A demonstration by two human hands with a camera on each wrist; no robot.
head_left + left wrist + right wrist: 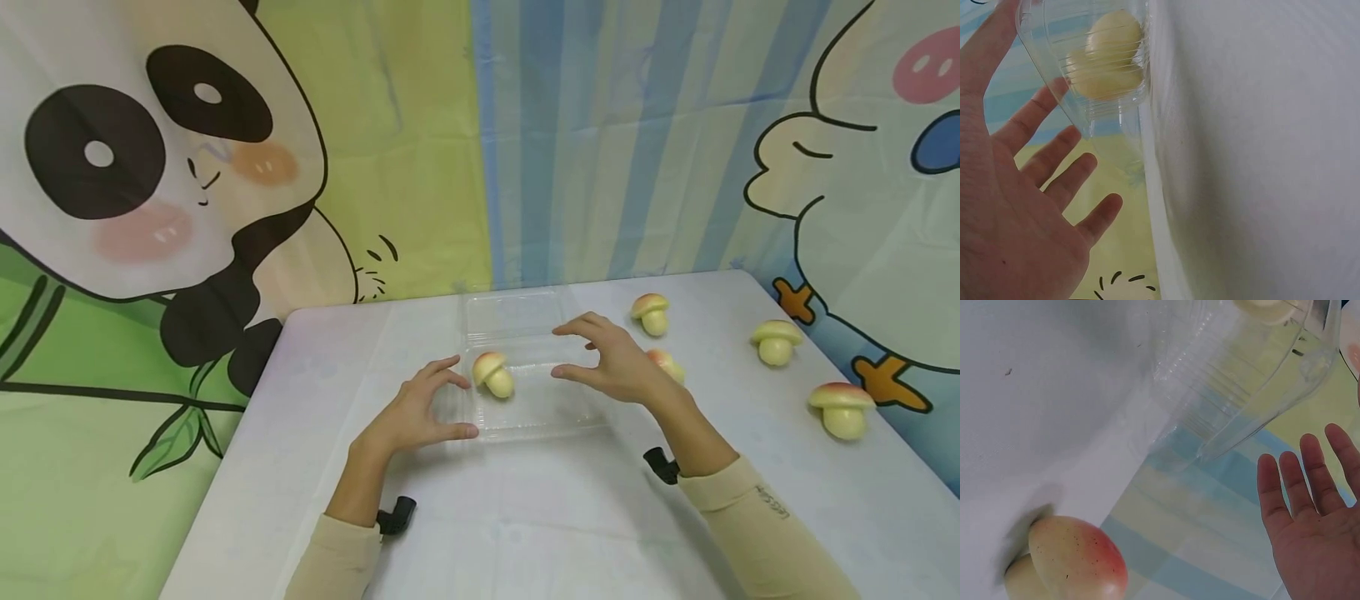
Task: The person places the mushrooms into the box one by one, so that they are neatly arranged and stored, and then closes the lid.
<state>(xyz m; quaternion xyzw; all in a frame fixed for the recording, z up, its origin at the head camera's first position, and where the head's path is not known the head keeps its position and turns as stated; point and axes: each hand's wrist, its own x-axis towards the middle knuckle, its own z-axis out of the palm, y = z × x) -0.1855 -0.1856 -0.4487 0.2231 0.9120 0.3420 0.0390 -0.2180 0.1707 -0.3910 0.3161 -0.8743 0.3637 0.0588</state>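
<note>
A clear plastic clamshell box [540, 417] lies with its lid [513, 315] folded back behind it. Inside its left end sits a toy mushroom [493, 375] with a yellow and reddish cap, also visible through the ribbed wall in the left wrist view. My left hand [420, 408] is spread at the box's left end, thumb near the front corner and fingertips at the rim. Above the box's right part, my right hand [611, 362] has thumb and fingers apart, holding nothing. Another mushroom [1079, 556] is partly hidden by the right wrist in the head view.
More toy mushrooms stand to the right: one near the back edge [650, 314], one farther right [776, 342] and one by the right edge [842, 410]. The white-covered table [510, 517] meets a cartoon-printed curtain [405, 167] at the back.
</note>
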